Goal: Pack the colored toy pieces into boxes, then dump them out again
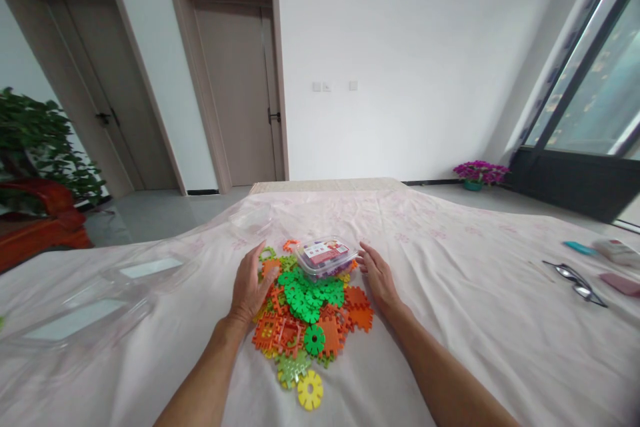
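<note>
A heap of plastic building pieces lies between my two hands on the cloth. Green notched discs point(306, 293) make up its middle, with orange square pieces point(280, 333) around them and a yellow notched disc point(311, 390) at the near end. On the far side of the heap rests a clear lidded plastic box point(326, 257) with a printed label and purple contents. My left hand point(253, 283) is at the heap's left edge, fingers extended, by an orange piece. My right hand point(376, 273) is just right of the box, fingers apart, holding nothing.
Clear plastic containers point(83, 320) lie on the cloth at left. Eyeglasses point(575, 282), a turquoise item point(580, 248) and a dark pink item point(620, 283) lie at right. Beyond the covered surface stand doors point(235, 87), a potted purple flower point(481, 173) and a red wooden chair point(45, 220).
</note>
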`<state>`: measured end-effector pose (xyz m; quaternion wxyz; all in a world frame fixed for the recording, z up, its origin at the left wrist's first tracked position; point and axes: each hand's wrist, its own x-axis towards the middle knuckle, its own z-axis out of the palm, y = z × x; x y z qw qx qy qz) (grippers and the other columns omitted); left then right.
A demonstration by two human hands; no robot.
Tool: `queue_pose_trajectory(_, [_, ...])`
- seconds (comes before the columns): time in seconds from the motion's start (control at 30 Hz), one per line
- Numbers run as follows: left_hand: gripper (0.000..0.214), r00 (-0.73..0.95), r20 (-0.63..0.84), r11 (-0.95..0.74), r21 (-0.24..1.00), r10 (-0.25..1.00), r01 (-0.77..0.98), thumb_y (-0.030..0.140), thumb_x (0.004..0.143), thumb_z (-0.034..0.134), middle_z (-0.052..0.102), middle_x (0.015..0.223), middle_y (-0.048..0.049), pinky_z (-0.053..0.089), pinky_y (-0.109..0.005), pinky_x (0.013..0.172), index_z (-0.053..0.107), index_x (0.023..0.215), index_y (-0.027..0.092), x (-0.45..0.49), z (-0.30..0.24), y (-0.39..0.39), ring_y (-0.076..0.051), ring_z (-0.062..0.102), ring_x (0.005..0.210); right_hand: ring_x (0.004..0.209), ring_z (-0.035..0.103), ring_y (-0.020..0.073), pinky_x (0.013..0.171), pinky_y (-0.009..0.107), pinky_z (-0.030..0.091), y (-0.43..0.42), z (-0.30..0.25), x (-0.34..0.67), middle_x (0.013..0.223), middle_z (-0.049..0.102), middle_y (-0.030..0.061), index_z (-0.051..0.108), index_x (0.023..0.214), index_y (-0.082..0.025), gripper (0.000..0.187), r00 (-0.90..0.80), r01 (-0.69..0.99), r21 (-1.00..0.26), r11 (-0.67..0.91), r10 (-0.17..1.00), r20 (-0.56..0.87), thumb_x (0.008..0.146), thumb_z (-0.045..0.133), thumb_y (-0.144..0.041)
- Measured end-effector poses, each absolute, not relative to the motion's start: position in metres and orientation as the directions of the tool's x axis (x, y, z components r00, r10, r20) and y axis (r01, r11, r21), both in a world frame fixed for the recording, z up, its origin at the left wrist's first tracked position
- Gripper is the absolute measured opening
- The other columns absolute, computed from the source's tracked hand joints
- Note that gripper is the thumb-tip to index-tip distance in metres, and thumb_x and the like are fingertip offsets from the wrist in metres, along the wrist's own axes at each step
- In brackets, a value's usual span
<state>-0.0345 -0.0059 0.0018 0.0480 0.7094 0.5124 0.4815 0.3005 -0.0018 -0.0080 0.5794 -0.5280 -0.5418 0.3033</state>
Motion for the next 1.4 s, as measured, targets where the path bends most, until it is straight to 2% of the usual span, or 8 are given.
queue_pose_trajectory(0.1, [0.084,0.172,0.581,-0.552,0.578,0.796,0.601,0.05,0.083,0.065,0.041,0.153,-0.0133,0.029,-0.046,0.117,0.027,0.152,0.022,-0.01,0.01,-0.013,-0.029,0.038,0.14,0.096,0.068,0.0232,0.08,0.037,0.055,-0.01,-0.007,0.289,0.113,0.069,0.0097,0.059,0.13,-0.019,0.05,0.179,0.181,-0.931,0.316,0.921,0.347,0.092,0.048,-0.05])
queue_pose_trajectory(0.2, [0.096,0.253,0.523,-0.577,0.682,0.814,0.448,0.051,0.076,0.073,0.04,0.154,-0.013,0.029,-0.045,0.117,0.024,0.154,0.024,0.005,0.013,-0.016,-0.03,0.038,0.141,0.092,0.067,0.0218,0.079,0.036,0.055,-0.02,0.001,0.277,0.105,0.071,0.0075,0.063,0.121,-0.019,0.041,0.102,0.182,-0.9,0.395,0.903,0.417,0.092,0.052,-0.046])
queue_pose_trajectory(0.43, [0.094,0.073,0.399,-0.406,0.893,0.914,0.193,0.051,0.075,0.073,0.042,0.152,-0.0129,0.034,-0.04,0.115,0.025,0.151,0.021,-0.002,0.007,-0.011,-0.027,0.046,0.136,0.088,0.063,0.0192,0.074,0.032,0.054,-0.032,0.01,0.258,0.099,0.067,0.0053,0.066,0.101,-0.022,0.02,-0.004,0.336,-0.742,0.58,0.789,0.615,0.089,0.064,-0.037])
queue_pose_trajectory(0.67, [0.104,0.097,0.317,-0.331,0.924,0.943,0.193,0.061,0.068,0.073,0.045,0.15,-0.0146,0.03,-0.045,0.116,0.029,0.151,0.017,-0.01,0.014,-0.012,-0.031,0.044,0.138,0.108,0.059,0.0223,0.078,0.032,0.056,-0.037,0.015,0.254,0.124,0.057,0.0097,0.062,0.11,-0.024,0.027,-0.028,0.313,-0.705,0.636,0.748,0.663,0.089,0.064,-0.04])
queue_pose_trajectory(0.9, [0.115,0.234,0.276,-0.297,0.953,0.932,0.058,0.065,0.067,0.074,0.039,0.154,-0.0162,0.036,-0.045,0.113,0.016,0.155,0.019,-0.014,0.019,-0.015,-0.032,0.042,0.139,0.104,0.06,0.0238,0.091,0.04,0.05,-0.043,0.031,0.258,0.108,0.065,0.0083,0.068,0.113,-0.027,0.027,-0.18,0.398,-0.595,0.699,0.695,0.696,0.095,0.054,-0.04])
queue_pose_trajectory(1.0, [0.119,0.24,0.294,-0.312,0.949,0.925,0.041,0.066,0.064,0.076,0.045,0.15,-0.017,0.038,-0.045,0.112,0.015,0.155,0.019,-0.012,0.019,-0.014,-0.032,0.047,0.135,0.108,0.058,0.0253,0.099,0.044,0.045,-0.043,0.036,0.26,0.108,0.066,0.0074,0.07,0.11,-0.029,0.026,-0.259,0.438,-0.525,0.729,0.662,0.703,0.095,0.053,-0.043])
queue_pose_trajectory(1.17, [0.119,0.184,0.321,-0.332,0.943,0.929,0.028,0.063,0.058,0.081,0.055,0.139,-0.0158,0.041,-0.045,0.109,0.023,0.151,0.017,-0.009,0.021,-0.014,-0.032,0.055,0.126,0.107,0.059,0.0245,0.1,0.042,0.045,-0.041,0.042,0.26,0.108,0.067,0.0069,0.066,0.105,-0.026,0.03,-0.344,0.323,-0.584,0.745,0.667,0.661,0.098,0.046,-0.047])
queue_pose_trajectory(1.4, [0.11,0.145,0.316,-0.318,0.948,0.938,-0.007,0.049,0.06,0.084,0.059,0.135,-0.0132,0.044,-0.044,0.107,0.028,0.149,0.017,-0.008,0.019,-0.013,-0.031,0.059,0.121,0.102,0.06,0.0222,0.094,0.037,0.046,-0.039,0.045,0.262,0.104,0.067,0.0056,0.067,0.1,-0.024,0.03,-0.338,0.274,-0.687,0.673,0.736,0.586,0.097,0.049,-0.048])
